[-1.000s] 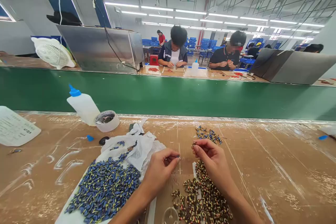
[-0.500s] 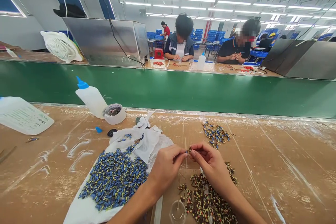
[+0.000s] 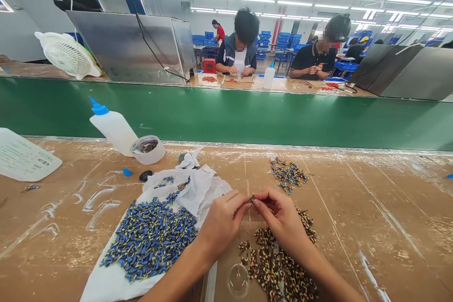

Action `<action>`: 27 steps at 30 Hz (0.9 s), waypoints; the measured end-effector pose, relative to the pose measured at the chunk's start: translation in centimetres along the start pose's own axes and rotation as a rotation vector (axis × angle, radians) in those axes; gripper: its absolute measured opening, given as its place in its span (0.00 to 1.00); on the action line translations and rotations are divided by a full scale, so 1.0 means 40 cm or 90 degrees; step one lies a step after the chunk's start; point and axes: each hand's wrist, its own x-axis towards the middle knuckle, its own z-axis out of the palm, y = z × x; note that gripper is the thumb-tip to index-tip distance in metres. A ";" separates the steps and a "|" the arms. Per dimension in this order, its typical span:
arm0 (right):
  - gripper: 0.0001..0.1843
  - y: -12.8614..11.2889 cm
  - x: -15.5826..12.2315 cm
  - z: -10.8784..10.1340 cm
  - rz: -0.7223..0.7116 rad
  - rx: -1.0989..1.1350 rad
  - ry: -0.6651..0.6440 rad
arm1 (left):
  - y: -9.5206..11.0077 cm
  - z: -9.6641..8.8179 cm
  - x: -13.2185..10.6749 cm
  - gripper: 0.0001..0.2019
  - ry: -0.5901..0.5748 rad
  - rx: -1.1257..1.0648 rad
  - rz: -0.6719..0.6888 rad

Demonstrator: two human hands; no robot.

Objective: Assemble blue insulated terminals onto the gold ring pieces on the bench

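Observation:
Fingertips meet over the middle of the bench. My left hand (image 3: 224,214) pinches a tiny blue piece (image 3: 250,200), mostly covered by the fingers. My right hand (image 3: 279,214) pinches a tiny dark-and-yellow piece (image 3: 252,197) against it; whether the two are joined I cannot tell. Left of my left hand, a pile of small blue-and-yellow pieces (image 3: 152,236) lies on white cloth (image 3: 102,288). Below my right hand spreads a pile of small dark brown-and-yellow pieces (image 3: 279,269). Farther back is a smaller heap of blue, yellow and dark pieces (image 3: 288,174).
A small clear cup (image 3: 238,281) stands by the brown pile. At the back left are a blue-tipped squeeze bottle (image 3: 115,130), a tape roll (image 3: 150,151) and a white jug (image 3: 26,155). Beyond the green divider (image 3: 226,118), two people (image 3: 240,52) sit at work.
My hands stay fingertip to fingertip, with the pieces pressed closer together. The view has shifted slightly, so the bench items appear a little farther left and higher.

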 end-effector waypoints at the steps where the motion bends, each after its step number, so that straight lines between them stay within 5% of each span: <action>1: 0.07 -0.001 0.000 -0.001 -0.002 -0.009 -0.003 | 0.001 0.000 0.000 0.09 -0.004 -0.004 0.002; 16: 0.07 -0.006 0.005 0.003 0.047 0.058 -0.015 | -0.013 -0.007 0.016 0.08 0.017 -0.032 -0.014; 27: 0.07 0.004 0.003 0.002 0.095 0.125 -0.075 | -0.006 -0.005 0.011 0.11 -0.051 0.015 0.001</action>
